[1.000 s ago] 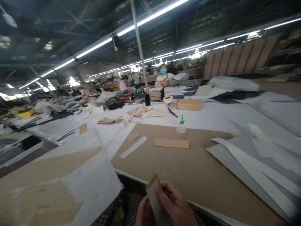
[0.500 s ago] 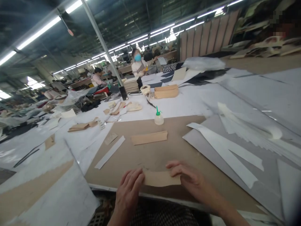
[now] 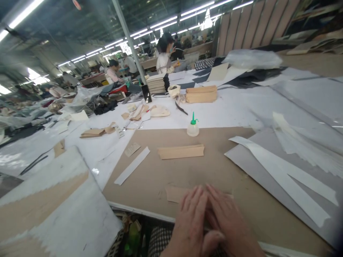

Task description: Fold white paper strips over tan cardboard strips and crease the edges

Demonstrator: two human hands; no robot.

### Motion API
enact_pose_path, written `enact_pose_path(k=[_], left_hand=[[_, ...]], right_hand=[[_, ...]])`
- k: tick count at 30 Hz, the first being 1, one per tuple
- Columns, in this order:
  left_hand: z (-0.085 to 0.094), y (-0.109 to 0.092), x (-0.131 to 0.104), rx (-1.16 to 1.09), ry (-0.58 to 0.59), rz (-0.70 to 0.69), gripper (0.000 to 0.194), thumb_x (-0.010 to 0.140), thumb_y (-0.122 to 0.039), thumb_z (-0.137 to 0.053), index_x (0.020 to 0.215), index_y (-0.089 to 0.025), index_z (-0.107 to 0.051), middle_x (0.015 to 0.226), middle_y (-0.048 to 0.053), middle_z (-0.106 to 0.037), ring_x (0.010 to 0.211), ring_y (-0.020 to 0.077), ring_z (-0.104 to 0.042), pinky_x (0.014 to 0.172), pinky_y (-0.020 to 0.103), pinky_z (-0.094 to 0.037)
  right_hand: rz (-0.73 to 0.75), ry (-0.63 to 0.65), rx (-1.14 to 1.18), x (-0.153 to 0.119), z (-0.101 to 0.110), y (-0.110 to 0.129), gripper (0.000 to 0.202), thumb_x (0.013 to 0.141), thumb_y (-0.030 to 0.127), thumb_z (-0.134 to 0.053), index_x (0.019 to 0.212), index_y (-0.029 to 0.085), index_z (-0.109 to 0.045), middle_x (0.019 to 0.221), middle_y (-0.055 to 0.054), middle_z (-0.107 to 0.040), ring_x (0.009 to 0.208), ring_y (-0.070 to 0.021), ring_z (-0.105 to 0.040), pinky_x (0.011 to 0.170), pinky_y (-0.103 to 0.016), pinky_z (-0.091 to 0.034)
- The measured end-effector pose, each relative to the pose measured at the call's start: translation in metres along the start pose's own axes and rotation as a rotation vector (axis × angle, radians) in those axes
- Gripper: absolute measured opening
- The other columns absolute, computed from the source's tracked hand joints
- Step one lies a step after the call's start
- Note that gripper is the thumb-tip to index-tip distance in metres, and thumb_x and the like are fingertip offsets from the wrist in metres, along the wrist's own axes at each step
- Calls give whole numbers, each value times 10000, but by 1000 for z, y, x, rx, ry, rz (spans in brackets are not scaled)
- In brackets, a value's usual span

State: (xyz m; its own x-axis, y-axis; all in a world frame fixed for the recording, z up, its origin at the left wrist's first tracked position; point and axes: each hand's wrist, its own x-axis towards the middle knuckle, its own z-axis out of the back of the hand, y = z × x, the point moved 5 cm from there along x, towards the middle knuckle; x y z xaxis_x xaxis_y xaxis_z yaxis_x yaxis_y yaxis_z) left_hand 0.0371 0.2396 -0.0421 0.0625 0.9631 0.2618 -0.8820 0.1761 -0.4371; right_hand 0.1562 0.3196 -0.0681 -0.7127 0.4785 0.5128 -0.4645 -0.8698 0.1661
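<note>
A tan strip (image 3: pixel 175 194) lies flat on the brown board (image 3: pixel 144 175) near its front edge, mostly covered by my hands. My left hand (image 3: pixel 194 214) rests on it with its fingers stretched out. Beside it, touching at the fingertips, my right hand (image 3: pixel 227 217) also lies flat over the strip's right part. Farther back on the board is a folded tan piece (image 3: pixel 181 152). Behind that stands a clear bottle with a green nozzle (image 3: pixel 193 128).
White strips (image 3: pixel 284 167) lie on grey sheets at the right. At the left are a narrow white strip (image 3: pixel 132 166), a small patterned piece (image 3: pixel 132 149) and a large white-and-tan sheet (image 3: pixel 64 200). A phone (image 3: pixel 146 93) leans on a pole; people sit or stand farther back.
Both hands have let go of the strip's ends and come together flat on top of it. The strip now lies on the board. The camera view has shifted.
</note>
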Motion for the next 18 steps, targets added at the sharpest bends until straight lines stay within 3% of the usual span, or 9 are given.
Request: enact_pose_path(k=[2, 5, 7, 12, 18], left_hand=[[-13, 3, 17, 0, 111, 36, 803, 991, -577, -403, 1597, -123, -134, 1643, 157, -253, 1529, 300, -223, 1227, 515, -291], [-19, 20, 15, 66, 160, 80, 797, 985, -606, -392, 1591, -135, -177, 1653, 130, -214, 1532, 285, -209, 1238, 494, -279], [-15, 36, 1, 161, 118, 93, 805, 974, -617, -412, 1590, -150, -188, 1656, 117, -202, 1533, 285, -204, 1241, 490, -270], [3, 66, -33, 466, -27, 142, 816, 962, -647, -401, 1571, -123, -257, 1639, 124, -260, 1520, 278, -255, 1208, 456, -327], [12, 77, -44, 631, -141, 187, 706, 1004, -567, -355, 1524, -89, -350, 1581, 152, -396, 1463, 274, -379, 1135, 455, -396]], right_hand=[[14, 11, -65, 1, -16, 20, 594, 938, 150, -367, 1526, 80, -311, 1417, -205, -550, 1294, -319, -532, 1004, -512, -492], [8, 54, -157, 0, -29, 32, 755, 875, 93, -355, 1594, 56, -128, 1493, -218, -470, 1353, -346, -474, 1055, -553, -441], [15, 81, -193, -1, -30, 32, 766, 904, 126, -354, 1600, 36, -48, 1534, -231, -405, 1383, -357, -435, 1068, -555, -428], [-39, 88, -246, -3, -26, 25, 755, 1046, 429, -311, 1597, 13, -6, 1582, -252, -299, 1415, -371, -377, 1090, -550, -398], [-111, 64, -299, -16, -16, 7, 758, 1050, 460, -276, 1600, 26, 12, 1574, -241, -325, 1410, -364, -387, 1101, -546, -359]])
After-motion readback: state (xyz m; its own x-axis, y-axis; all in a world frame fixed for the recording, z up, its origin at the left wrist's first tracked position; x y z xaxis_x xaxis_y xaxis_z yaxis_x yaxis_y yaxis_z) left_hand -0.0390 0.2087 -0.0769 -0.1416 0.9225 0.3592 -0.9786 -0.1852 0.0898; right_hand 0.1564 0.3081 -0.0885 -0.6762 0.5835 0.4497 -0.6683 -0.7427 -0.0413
